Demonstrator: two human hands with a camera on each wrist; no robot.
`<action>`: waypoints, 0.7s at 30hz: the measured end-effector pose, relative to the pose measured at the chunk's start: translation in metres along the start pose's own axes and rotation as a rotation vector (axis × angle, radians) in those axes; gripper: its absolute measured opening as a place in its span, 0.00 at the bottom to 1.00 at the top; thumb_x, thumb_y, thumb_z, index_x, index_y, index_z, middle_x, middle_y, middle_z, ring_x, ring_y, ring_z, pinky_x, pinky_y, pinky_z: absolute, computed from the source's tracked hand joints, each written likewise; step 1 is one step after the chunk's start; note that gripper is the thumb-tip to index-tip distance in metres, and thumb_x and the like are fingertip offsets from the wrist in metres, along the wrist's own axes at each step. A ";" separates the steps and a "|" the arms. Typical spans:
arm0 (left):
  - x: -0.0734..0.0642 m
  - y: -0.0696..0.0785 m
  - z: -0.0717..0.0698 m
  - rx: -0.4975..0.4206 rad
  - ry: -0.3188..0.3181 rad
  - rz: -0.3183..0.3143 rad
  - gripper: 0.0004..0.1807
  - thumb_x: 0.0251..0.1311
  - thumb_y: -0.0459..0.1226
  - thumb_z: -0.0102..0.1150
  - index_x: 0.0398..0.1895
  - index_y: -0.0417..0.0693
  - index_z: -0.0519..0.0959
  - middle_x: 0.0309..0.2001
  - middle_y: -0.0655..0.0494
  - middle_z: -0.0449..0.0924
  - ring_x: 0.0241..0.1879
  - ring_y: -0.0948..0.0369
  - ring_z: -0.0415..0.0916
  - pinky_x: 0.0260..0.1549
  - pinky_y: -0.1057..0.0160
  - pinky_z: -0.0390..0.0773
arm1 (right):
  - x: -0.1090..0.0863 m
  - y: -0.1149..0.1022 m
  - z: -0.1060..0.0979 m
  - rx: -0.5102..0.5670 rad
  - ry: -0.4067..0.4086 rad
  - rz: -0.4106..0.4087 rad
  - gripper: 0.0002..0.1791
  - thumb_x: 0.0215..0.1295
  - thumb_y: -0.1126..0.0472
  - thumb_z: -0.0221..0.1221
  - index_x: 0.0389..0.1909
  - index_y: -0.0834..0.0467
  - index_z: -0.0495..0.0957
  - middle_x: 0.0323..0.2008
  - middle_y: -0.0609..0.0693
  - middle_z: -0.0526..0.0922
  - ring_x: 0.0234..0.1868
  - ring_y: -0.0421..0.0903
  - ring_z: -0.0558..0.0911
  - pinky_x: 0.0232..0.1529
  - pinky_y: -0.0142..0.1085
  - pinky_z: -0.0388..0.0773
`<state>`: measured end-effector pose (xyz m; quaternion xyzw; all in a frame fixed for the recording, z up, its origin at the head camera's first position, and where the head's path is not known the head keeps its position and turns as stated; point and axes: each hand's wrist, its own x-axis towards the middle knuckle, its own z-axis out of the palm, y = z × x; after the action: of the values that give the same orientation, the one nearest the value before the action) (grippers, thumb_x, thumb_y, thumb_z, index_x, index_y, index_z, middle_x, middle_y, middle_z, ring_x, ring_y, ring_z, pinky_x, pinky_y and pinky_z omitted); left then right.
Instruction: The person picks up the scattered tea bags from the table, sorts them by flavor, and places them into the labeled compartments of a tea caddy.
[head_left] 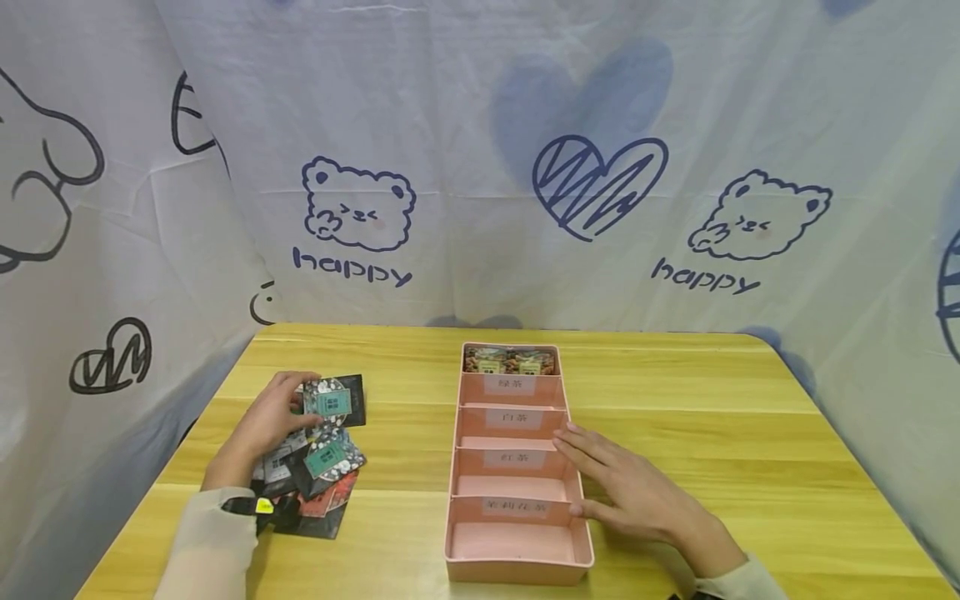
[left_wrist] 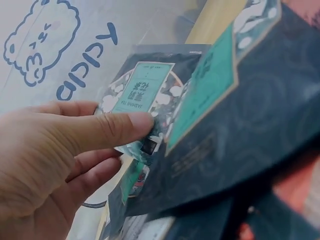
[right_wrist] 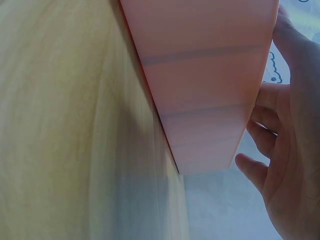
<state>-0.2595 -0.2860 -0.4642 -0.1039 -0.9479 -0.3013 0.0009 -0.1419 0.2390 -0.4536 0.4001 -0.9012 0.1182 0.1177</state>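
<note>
**White cloth [head_left: 465, 100] behind a wood-grain worktop [head_left: 750, 433]: black packet pinched at left, pink box touched at right**

Blue bears, hearts and the word "happy" decorate the cloth, which hangs past the far edge and along the left side. On the left of the worktop, the left hand [head_left: 270, 425] has its grip clamped on a black packet with a teal label [head_left: 333, 403], thumb on the printed face. That packet is at the far end of a loose, overlapping pile; the left wrist view shows "JASMINE TEA" on its label. Nearer the person lie a second teal-labelled packet [head_left: 327, 457], a grey-labelled packet [head_left: 277, 467] and a red-and-black packet [head_left: 321, 502], partly covered.

Well to the right of the pile stands the pink box [head_left: 517, 572], divided into five compartments in a row. Two packets with yellow-green labels [head_left: 531, 365] stand side by side in the farthest one. White paper labels [head_left: 512, 418] mark the other four. The right hand [head_left: 637, 492] touches the box's right rim, its grip apart, thumb spread from the extended fingers.
</note>
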 end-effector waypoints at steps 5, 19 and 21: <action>0.000 0.001 0.000 -0.094 -0.017 0.003 0.35 0.55 0.32 0.70 0.67 0.42 0.67 0.43 0.44 0.73 0.36 0.52 0.73 0.30 0.56 0.75 | 0.000 0.000 0.000 -0.002 0.008 -0.008 0.44 0.65 0.37 0.57 0.74 0.57 0.59 0.73 0.53 0.60 0.71 0.52 0.61 0.66 0.47 0.61; 0.000 0.004 -0.004 -0.240 -0.018 -0.002 0.32 0.64 0.37 0.64 0.70 0.46 0.65 0.46 0.44 0.75 0.41 0.53 0.75 0.36 0.56 0.78 | 0.001 0.001 0.000 -0.003 0.005 -0.013 0.44 0.66 0.37 0.57 0.74 0.58 0.59 0.73 0.54 0.60 0.72 0.52 0.61 0.66 0.46 0.60; 0.000 0.006 -0.004 -0.252 -0.008 -0.005 0.31 0.65 0.38 0.62 0.70 0.46 0.65 0.46 0.44 0.75 0.43 0.52 0.77 0.38 0.55 0.79 | 0.001 0.001 0.001 -0.005 0.005 -0.012 0.44 0.66 0.37 0.56 0.74 0.58 0.58 0.73 0.54 0.60 0.72 0.52 0.61 0.66 0.46 0.60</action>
<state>-0.2582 -0.2839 -0.4575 -0.1021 -0.9027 -0.4176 -0.0166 -0.1431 0.2391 -0.4541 0.4051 -0.8987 0.1163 0.1216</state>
